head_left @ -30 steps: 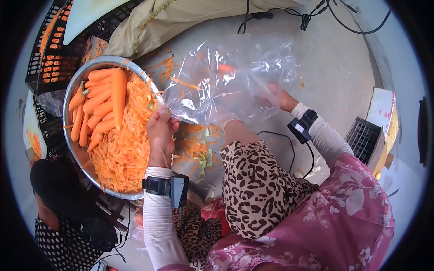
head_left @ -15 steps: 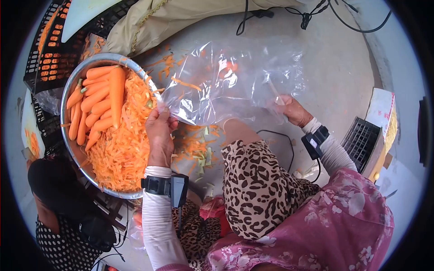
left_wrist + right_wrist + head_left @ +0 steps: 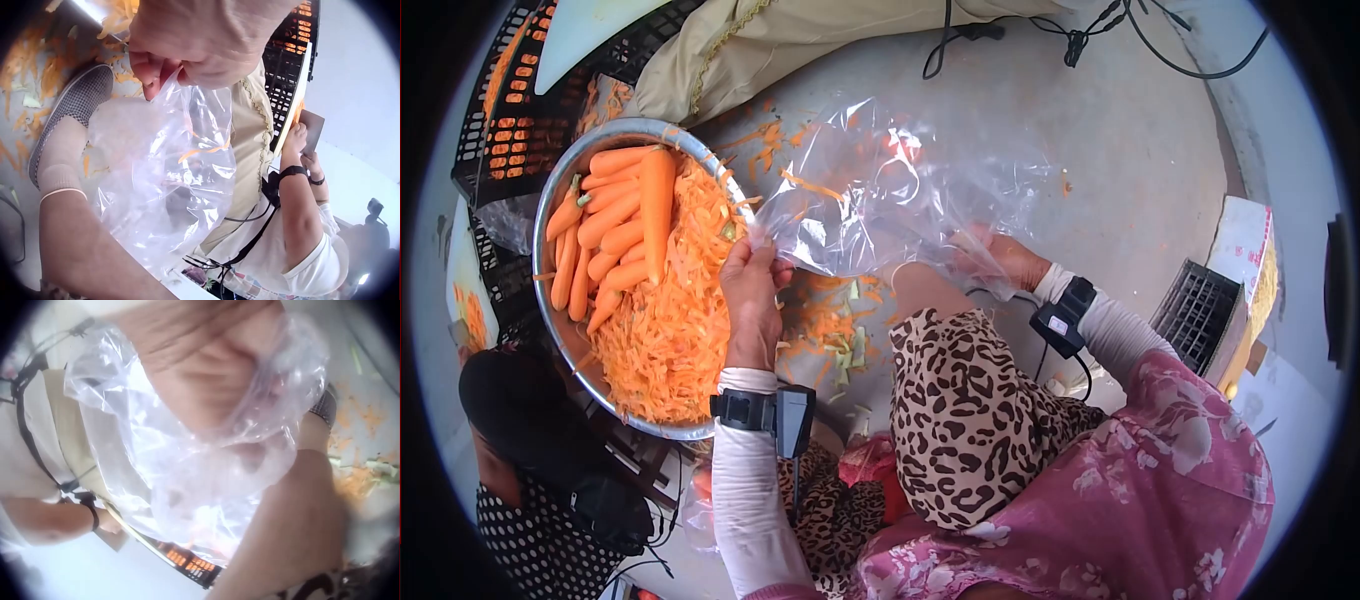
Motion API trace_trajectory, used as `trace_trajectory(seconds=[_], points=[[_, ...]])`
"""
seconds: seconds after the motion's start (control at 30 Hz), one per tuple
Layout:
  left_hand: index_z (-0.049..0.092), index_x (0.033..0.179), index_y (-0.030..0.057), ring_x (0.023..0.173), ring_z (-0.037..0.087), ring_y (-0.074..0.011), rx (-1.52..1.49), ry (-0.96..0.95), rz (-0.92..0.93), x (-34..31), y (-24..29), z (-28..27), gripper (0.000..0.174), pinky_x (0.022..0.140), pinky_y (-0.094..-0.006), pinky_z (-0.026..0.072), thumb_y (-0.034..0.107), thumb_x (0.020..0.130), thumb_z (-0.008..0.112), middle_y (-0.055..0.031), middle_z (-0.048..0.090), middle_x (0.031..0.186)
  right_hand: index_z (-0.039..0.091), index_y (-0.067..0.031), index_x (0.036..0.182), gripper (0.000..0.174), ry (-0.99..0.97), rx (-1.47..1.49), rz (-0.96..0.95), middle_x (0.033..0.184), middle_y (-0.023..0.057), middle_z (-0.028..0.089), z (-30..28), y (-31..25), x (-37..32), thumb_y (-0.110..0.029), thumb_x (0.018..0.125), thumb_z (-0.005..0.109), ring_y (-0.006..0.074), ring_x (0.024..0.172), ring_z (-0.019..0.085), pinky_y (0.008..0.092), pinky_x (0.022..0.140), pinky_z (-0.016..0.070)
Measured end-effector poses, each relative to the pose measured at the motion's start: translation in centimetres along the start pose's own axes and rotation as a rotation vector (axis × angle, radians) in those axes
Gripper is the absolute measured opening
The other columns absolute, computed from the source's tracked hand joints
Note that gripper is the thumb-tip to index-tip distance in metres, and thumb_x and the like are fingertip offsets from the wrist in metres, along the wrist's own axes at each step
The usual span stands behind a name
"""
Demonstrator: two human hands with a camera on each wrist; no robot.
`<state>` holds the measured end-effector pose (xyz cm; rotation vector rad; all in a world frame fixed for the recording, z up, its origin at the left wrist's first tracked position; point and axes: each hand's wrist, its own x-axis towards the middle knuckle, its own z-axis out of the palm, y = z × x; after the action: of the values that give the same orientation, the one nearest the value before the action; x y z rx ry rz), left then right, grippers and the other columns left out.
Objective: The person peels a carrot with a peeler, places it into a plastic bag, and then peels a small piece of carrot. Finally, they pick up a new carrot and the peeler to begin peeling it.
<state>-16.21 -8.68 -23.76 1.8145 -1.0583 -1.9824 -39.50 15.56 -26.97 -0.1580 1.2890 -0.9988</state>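
- fingers of the left hand [image 3: 753,310] pinch the left end of a clear plastic bag [image 3: 860,205], mid-frame.
- its long axis runs sideways; right hand [image 3: 1003,258] sits at its lower right, grip unclear.
- left of frame, just beside the left hand: bowl [image 3: 632,127] of carrots [image 3: 658,215].

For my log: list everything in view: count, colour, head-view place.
plastic bag: one, clear, centre
basin: one, silver, left of bag
whole carrots: about twelve, orange, in basin
shredded carrot: uncounted, orange, basin and floor
crates: at least two, dark, upper left and right
board: at least one, white, upper left
cables: several, black, top right
other people: at least two, mixed clothing, top and left
trousers: one pair, leopard-print, bottom centre
shirt: one, pink floral, lower right
wrist devices: two, black, on wrists
left hand: one, bare, bag's left edge
right hand: one, bare, bag's right side
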Motion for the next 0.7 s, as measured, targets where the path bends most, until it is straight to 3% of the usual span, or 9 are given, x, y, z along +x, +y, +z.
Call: trace_trajectory(seconds=[0.03,0.1,0.2,0.3,0.33,0.47,0.53,0.67,0.7], points=[[0.060,0.103,0.0079,0.061,0.054,-0.0060,0.007,0.002,0.005,-0.1,0.0,0.0,0.013,0.052,-0.0190,0.0462,0.012,0.092,0.054,0.0022,0.060,0.080,0.053,-0.0064,0.119,0.037,0.000,0.000,-0.001,0.096,0.0077,0.062,-0.4,0.3,0.0,-0.019,0.087,0.066,0.0182,0.083,0.062,0.0280,0.068,0.0503],[0.061,0.102,0.0079,0.061,0.055,-0.0061,0.015,0.007,0.008,-0.3,-0.1,0.1,0.013,0.052,-0.0190,0.0458,0.012,0.092,0.054,0.0020,0.060,0.080,0.055,-0.0051,0.112,0.038,0.128,-0.931,-0.203,0.095,0.0159,0.062,-2.0,1.7,-0.3,-0.030,0.085,0.066,0.0283,0.082,0.062,0.0360,0.070,0.0491],[0.061,0.101,0.0074,0.062,0.056,-0.0063,0.113,-0.017,0.065,-0.6,-0.1,0.5,0.012,0.053,-0.0186,0.0444,0.012,0.092,0.054,0.0014,0.061,0.080,0.058,-0.0037,0.103,0.038,0.094,-1.093,-0.081,0.090,0.0212,0.061,-3.8,3.6,-2.6,-0.035,0.082,0.065,0.0367,0.081,0.059,0.0417,0.072,0.0470],[0.062,0.101,0.0068,0.064,0.057,-0.0059,0.210,-0.041,0.099,-0.7,-0.5,1.0,0.013,0.055,-0.0181,0.0429,0.012,0.092,0.054,0.0011,0.063,0.080,0.061,-0.0022,0.097,0.030,-0.110,-1.137,-0.051,0.084,0.0207,0.062,-4.9,4.5,-4.7,-0.028,0.082,0.065,0.0378,0.078,0.059,0.0417,0.069,0.0472],[0.062,0.101,0.0067,0.063,0.056,-0.0054,0.191,-0.050,0.127,-0.8,-0.3,1.1,0.013,0.055,-0.0180,0.0425,0.011,0.092,0.054,0.0012,0.063,0.080,0.062,-0.0001,0.090,0.025,0.016,-1.026,-0.259,0.076,0.0210,0.060,-2.7,2.2,-5.4,-0.024,0.083,0.064,0.0397,0.074,0.058,0.0405,0.066,0.0473],[0.062,0.103,0.0067,0.062,0.054,-0.0042,0.195,-0.066,0.185,-1.0,-0.2,1.3,0.015,0.055,-0.0175,0.0413,0.009,0.092,0.053,0.0015,0.063,0.080,0.060,-0.0013,0.099,0.023,0.329,-0.963,-0.296,0.088,0.0175,0.064,-3.0,3.9,-3.8,-0.020,0.085,0.062,0.0324,0.077,0.062,0.0356,0.069,0.0499],[0.062,0.103,0.0068,0.061,0.053,-0.0039,0.196,-0.082,0.190,-1.2,-0.2,1.3,0.015,0.054,-0.0174,0.0407,0.009,0.091,0.053,0.0018,0.062,0.078,0.059,0.0026,0.106,0.026,0.548,-0.096,-0.574,0.108,0.0140,0.063,-3.4,5.7,-2.3,-0.007,0.083,0.064,0.0206,0.082,0.060,0.0291,0.079,0.0490],[0.059,0.112,0.0042,0.066,0.054,-0.0047,0.282,-0.135,0.220,-0.6,-0.3,0.7,0.023,0.057,-0.0181,0.0432,0.006,0.089,0.053,0.0001,0.062,0.085,0.053,0.0011,0.120,0.038,0.531,-0.388,-0.538,0.125,0.0153,0.054,-3.4,3.9,-3.6,-0.004,0.083,0.063,0.0200,0.099,0.057,0.0281,0.088,0.0463],[0.059,0.112,0.0042,0.066,0.054,-0.0047,0.283,-0.139,0.216,-0.5,-0.8,0.7,0.023,0.057,-0.0181,0.0432,0.006,0.089,0.053,0.0001,0.062,0.085,0.050,-0.0008,0.124,0.042,0.466,-0.617,-0.507,0.127,0.0146,0.052,-3.4,3.3,-4.0,-0.004,0.085,0.062,0.0196,0.106,0.055,0.0283,0.090,0.0453]])
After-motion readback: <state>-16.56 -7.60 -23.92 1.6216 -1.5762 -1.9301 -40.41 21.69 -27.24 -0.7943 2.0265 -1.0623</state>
